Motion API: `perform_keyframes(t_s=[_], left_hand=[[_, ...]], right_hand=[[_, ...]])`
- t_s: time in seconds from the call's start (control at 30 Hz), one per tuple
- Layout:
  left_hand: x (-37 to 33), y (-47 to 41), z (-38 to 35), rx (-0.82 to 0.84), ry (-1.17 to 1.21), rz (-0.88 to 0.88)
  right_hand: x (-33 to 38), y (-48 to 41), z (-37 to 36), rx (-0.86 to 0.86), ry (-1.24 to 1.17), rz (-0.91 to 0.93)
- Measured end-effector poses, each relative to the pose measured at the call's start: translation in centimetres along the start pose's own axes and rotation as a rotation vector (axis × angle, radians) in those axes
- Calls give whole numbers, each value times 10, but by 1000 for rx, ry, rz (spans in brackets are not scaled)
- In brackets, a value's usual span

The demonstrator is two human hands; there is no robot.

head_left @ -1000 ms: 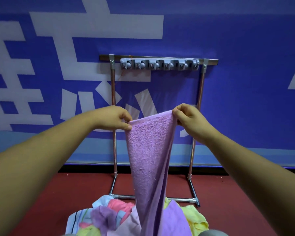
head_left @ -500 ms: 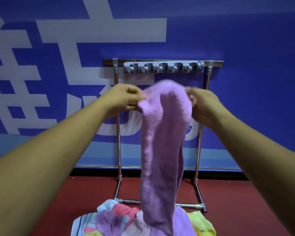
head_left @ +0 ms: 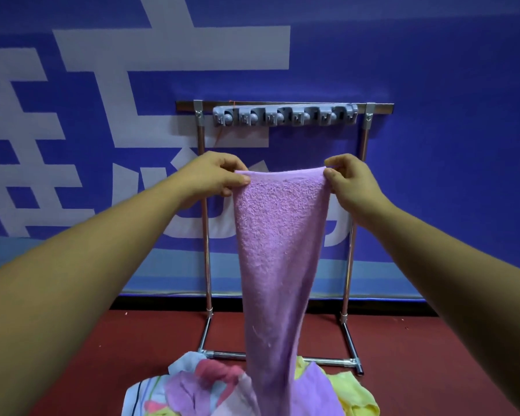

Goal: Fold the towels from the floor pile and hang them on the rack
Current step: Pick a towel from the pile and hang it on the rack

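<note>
Purple towel (head_left: 279, 241): nubby matt terry cloth; rack (head_left: 353, 235): shiny chrome metal tube; clip strip (head_left: 284, 115): grey matt plastic.

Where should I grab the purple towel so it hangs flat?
Probably by its two top corners, coming in from either side, as the left hand and right hand pinch it. The purple towel is limp: only its top edge is straight between them, the rest droops to the pile.

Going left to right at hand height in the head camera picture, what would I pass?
left hand → purple towel → right hand. Each hand pinches a top corner of the towel.
</note>
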State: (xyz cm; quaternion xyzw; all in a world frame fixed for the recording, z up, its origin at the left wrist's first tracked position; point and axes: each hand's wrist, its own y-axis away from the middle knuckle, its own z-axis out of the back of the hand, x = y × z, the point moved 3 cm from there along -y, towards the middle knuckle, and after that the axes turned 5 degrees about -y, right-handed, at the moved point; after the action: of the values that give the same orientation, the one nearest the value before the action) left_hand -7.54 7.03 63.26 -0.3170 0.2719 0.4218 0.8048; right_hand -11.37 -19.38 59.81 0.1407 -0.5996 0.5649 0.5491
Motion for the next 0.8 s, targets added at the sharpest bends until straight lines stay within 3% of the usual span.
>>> perform_keyframes(t_s=[0.23,0.47,0.53,0.63,0.8], left_hand=[[-19,23,-19,307,-1,-176],[-32,31,-31,610,57,-110],[-30,30,-34,568,-52,-152],[-29,27,-37,366,-317,-264],[-30,19,-28,64,-323,-312]], right_hand=[[-1,-4,-11,65,81,-30],[-1,-3,-19,132,9,-22],[-2,-2,-18,110,18,-18],[-5,0,-15,100,-40,-49],[-1,7,-18,125,-206,-129]])
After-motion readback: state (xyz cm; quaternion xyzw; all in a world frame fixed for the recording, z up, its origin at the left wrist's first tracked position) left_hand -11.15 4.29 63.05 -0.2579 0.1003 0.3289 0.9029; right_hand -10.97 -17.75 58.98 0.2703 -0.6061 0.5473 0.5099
